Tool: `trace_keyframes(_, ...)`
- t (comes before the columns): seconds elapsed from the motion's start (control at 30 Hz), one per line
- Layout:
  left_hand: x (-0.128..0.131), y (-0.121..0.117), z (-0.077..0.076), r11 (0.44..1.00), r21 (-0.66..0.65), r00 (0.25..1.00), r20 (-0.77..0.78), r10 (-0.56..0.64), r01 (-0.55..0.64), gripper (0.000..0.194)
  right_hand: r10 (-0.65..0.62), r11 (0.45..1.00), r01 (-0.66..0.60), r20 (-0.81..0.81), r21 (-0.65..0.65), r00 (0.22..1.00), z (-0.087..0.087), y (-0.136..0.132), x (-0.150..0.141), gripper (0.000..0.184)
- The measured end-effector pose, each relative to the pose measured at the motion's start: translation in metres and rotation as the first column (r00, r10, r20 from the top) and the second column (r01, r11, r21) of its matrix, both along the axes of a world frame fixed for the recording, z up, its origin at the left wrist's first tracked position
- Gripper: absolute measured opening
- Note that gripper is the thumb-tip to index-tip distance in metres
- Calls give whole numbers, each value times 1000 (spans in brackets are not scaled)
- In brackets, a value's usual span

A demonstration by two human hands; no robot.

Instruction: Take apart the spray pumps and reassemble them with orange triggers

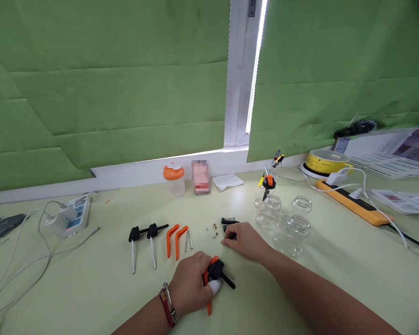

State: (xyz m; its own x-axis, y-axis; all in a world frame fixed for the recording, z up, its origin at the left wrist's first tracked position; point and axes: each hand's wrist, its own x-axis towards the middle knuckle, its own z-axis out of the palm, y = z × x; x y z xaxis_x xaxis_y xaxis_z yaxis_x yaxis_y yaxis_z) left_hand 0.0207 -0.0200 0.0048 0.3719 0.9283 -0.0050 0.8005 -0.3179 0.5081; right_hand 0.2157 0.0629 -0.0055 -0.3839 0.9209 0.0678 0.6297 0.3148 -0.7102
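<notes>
My left hand [194,283], with a white wrap on its thumb, is closed around an orange lever and a black plastic head [216,268]. A thin metal rod and a black bar stick out of this bundle to the right. Just beyond it, my right hand [246,241] reaches down to the table with its fingers pinched together. What lies between those fingertips is mostly hidden. Small black parts with a spring [229,220] lie at its knuckles. Several tiny brass and silver pieces [215,226] are scattered left of the right fingertips.
Left of my hands lie two black heads with metal rods [152,239], two bent orange levers [178,242] and two metal pins [189,240]. Several glass jars [299,225] stand right, one holding tools [268,182]. Behind are an orange-lidded cup [174,179] and power strips [352,202].
</notes>
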Motion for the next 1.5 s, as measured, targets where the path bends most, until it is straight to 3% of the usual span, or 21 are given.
trace_keyframes(0.13,3,1,0,997,60,999,20,-48,46,15,-26,999,26,10,28,1000,3,-1,-3,15)
trace_keyframes(0.43,-3,10,-13,988,151,997,69,25,-35,29,-30,996,25,55,85,998,2,-2,-4,20)
trace_keyframes(0.63,-5,11,-16,990,139,999,49,20,-26,39,-73,996,74,-29,47,997,-2,2,-1,29)
trace_keyframes(0.97,-5,14,-18,989,145,998,37,-44,38,55,-199,979,204,-134,26,971,-5,10,6,30)
trace_keyframes(1.5,-7,13,-20,989,139,999,20,-45,42,58,-367,930,366,-84,-21,927,0,21,24,23)
